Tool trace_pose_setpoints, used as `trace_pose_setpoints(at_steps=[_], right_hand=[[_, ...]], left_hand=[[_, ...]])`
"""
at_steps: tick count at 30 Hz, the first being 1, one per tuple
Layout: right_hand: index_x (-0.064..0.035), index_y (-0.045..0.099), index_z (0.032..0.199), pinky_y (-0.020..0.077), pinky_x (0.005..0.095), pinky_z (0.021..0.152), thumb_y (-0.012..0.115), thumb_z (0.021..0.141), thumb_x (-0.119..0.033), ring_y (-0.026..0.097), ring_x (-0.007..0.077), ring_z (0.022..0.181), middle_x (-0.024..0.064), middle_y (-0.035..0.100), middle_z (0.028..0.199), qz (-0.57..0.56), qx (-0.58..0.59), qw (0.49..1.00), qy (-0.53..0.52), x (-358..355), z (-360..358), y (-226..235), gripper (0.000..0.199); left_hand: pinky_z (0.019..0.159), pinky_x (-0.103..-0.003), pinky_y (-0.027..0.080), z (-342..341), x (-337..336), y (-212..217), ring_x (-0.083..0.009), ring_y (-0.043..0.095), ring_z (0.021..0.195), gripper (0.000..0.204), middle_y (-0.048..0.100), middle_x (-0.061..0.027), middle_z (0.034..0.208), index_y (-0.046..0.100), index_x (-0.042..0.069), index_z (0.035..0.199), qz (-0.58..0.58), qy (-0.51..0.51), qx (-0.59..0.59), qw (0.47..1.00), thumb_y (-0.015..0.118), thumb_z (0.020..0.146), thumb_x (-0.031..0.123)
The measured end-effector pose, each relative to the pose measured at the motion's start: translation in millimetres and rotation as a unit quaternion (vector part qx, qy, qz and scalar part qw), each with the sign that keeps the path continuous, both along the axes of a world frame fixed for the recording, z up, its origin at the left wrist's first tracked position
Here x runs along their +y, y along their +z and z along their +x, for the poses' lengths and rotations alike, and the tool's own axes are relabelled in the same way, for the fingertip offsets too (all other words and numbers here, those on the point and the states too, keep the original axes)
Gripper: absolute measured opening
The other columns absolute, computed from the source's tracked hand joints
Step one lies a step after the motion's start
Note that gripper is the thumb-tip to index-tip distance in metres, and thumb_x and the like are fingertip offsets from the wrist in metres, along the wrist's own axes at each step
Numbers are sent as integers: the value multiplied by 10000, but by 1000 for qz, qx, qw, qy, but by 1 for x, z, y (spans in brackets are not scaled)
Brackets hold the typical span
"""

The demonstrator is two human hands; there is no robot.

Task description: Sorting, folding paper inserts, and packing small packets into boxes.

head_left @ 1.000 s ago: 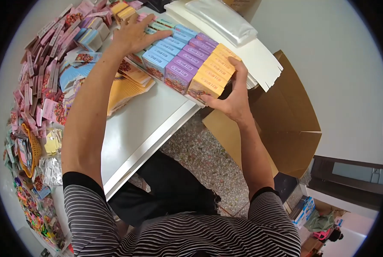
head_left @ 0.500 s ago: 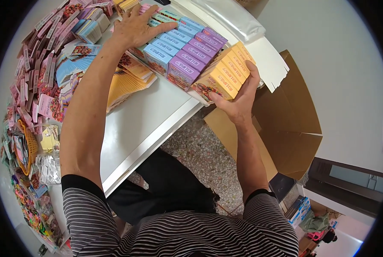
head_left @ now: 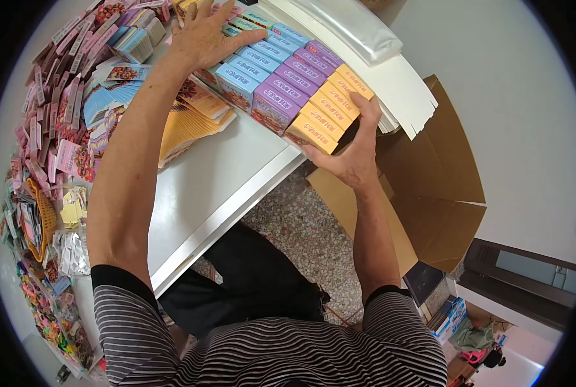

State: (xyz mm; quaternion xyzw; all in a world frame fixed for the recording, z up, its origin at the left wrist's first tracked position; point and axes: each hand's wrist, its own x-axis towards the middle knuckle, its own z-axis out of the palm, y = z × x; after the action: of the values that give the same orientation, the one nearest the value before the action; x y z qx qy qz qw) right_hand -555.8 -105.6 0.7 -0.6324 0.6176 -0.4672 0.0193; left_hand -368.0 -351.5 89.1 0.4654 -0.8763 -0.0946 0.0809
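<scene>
Since the earlier frame, the orange boxes (head_left: 327, 108) have gone from tilted up off the table edge to lying level in the block again. The right hand (head_left: 351, 152) cups their near end, thumb under the front corner, fingers wrapped up the outer side. Beyond it, the purple boxes (head_left: 288, 87) and blue boxes (head_left: 249, 63) sit touching in rows on the white table (head_left: 227, 184). Farthest, the left hand (head_left: 205, 33) lies flat, fingers spread, on the block's far end. A brown carton (head_left: 430, 174) stands open, right of the right hand.
</scene>
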Motion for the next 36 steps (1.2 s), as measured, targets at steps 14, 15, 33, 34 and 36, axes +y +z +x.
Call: trace_pose_setpoints(at_steps=[14, 15, 33, 34, 36], right_hand=[[-5, 197, 1577, 260, 438, 1206, 934, 638, -217, 290, 332, 1479, 179, 292, 1572, 135, -229, 958, 108, 15, -17, 20, 1213], [-8, 164, 1597, 237, 431, 1216, 910, 675, -197, 253, 319, 1506, 180, 274, 1599, 95, -323, 932, 131, 14, -25, 25, 1201], [8, 478, 1454, 468, 344, 1056, 541, 1043, -250, 576, 229, 1249, 134, 572, 1391, 179, -438, 872, 123, -83, -62, 36, 489], [-1, 509, 1434, 467, 348, 1054, 528, 1048, -238, 577, 228, 1236, 126, 581, 1375, 234, -525, 803, 157, -86, -60, 38, 453], [-3, 518, 1426, 500, 348, 1025, 521, 1053, -212, 598, 217, 1213, 123, 584, 1375, 208, -537, 794, 196, -83, -61, 34, 427]], left_hand=[[1252, -483, 161, -51, 120, -38, -329, 256, 1520, 783, 348, -168, 1606, 339, 6, 1542, -117, -279, 55, 952, 304, 1039, 605], [1251, -484, 165, -55, 121, -35, -338, 256, 1518, 790, 346, -171, 1607, 337, 6, 1543, -125, -281, 35, 951, 306, 1036, 612], [1183, -496, 303, -57, 109, -35, -376, 441, 1341, 791, 505, -190, 1355, 453, -26, 1422, -121, -289, 138, 940, 541, 951, 603], [1183, -496, 303, -57, 110, -36, -376, 441, 1341, 791, 505, -190, 1355, 453, -26, 1422, -122, -292, 141, 938, 541, 951, 603], [1157, -474, 348, -56, 111, -38, -374, 464, 1310, 807, 496, -213, 1366, 420, -48, 1434, -128, -278, 178, 935, 631, 920, 537]])
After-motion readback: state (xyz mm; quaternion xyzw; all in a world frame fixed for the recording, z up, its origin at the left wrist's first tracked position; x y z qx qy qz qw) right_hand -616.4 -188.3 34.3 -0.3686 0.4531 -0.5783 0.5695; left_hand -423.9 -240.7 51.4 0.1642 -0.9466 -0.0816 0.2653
